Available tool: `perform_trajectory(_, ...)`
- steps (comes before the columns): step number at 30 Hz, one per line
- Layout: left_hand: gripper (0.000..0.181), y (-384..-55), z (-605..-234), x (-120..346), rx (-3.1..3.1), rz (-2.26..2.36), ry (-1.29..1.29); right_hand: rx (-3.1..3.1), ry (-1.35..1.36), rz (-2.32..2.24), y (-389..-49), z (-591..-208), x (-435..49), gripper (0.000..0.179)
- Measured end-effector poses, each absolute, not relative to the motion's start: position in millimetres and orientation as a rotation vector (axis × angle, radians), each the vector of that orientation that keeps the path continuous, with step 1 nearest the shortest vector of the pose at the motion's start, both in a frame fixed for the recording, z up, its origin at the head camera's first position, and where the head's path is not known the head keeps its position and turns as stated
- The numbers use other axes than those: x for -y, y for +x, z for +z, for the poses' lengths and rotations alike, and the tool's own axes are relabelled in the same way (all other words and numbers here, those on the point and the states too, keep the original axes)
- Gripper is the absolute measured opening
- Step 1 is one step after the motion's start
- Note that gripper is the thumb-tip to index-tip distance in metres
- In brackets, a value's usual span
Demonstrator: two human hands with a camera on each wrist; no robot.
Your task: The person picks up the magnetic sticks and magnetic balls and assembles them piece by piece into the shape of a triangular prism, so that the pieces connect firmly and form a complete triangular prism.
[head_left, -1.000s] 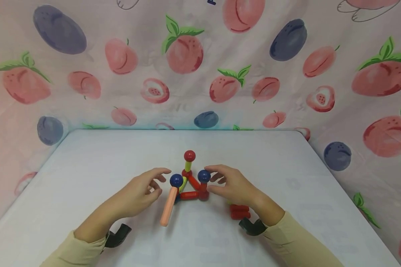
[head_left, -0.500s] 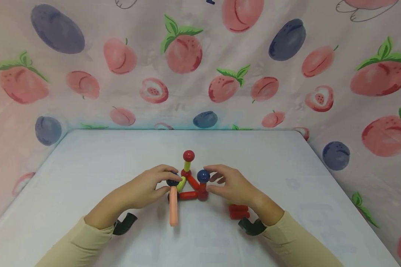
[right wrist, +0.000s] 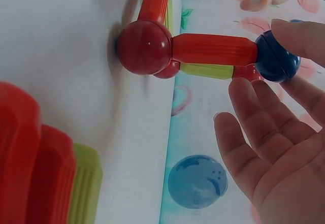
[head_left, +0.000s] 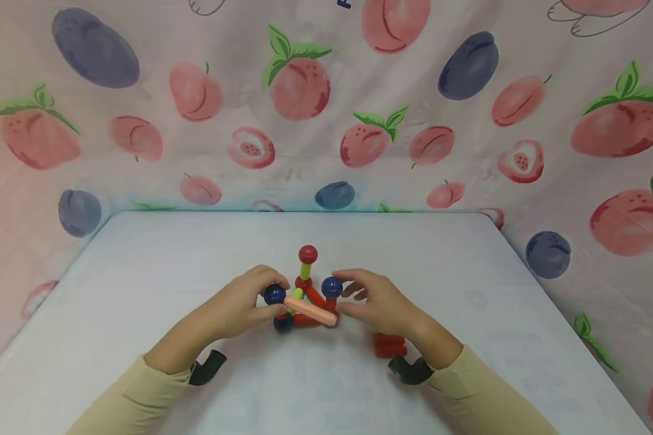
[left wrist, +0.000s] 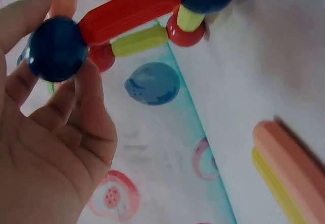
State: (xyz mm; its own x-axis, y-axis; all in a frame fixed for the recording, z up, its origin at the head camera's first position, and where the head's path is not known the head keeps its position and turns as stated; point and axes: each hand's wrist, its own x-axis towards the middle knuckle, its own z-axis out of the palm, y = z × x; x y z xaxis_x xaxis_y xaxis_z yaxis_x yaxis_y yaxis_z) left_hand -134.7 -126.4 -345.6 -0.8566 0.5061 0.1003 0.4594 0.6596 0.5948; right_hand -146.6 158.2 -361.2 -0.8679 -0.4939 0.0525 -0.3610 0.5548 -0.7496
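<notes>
A magnetic stick-and-ball frame stands mid-table in the head view, its base a triangle of red rods (left wrist: 132, 13) and a yellow-green rod (left wrist: 139, 41) joined by balls. My left hand (head_left: 247, 305) pinches the left upright's blue ball (head_left: 274, 294) between thumb and fingers. From that ball a peach-coloured rod (head_left: 311, 311) reaches rightward, its far end overlapping the right corner in the head view. My right hand (head_left: 378, 302) holds the right upright's blue ball (head_left: 332, 287) with thumb and a finger; its other fingers are loosely bent. A red ball (head_left: 308, 254) tops the rear yellow-green upright.
Spare red rods (head_left: 389, 345) lie below my right hand, with a yellow-green rod (right wrist: 85, 188) beside them. A peach rod (left wrist: 292, 170) and a yellow rod (left wrist: 277, 186) lie near my left wrist. A fruit-print cloth (head_left: 305, 151) hangs behind the white table (head_left: 207, 254).
My left hand has moved right and taken hold of the left blue ball. The peach rod has swung from pointing toward me to pointing right. My right hand has stayed put.
</notes>
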Motion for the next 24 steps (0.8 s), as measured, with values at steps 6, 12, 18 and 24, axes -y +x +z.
perform_trajectory(6,0.026,-135.7,-348.1,120.8,-2.782,0.987,0.796,-2.628,-0.709,-1.195,-146.2,-360.5,-157.7,0.057)
perform_trajectory(12,0.020,-136.1,-350.5,119.4,-2.758,0.984,0.821,-2.634,-0.700,-1.193,-145.3,-360.5,-157.3,0.057)
perform_trajectory(18,0.018,-136.5,-352.0,119.0,-2.760,0.970,0.824,-2.627,-0.714,-1.205,-145.3,-361.2,-158.2,0.056)
perform_trajectory(24,0.017,-136.9,-350.8,116.7,-2.801,0.934,0.793,-2.614,-0.721,-1.219,-145.6,-361.5,-158.5,0.056)
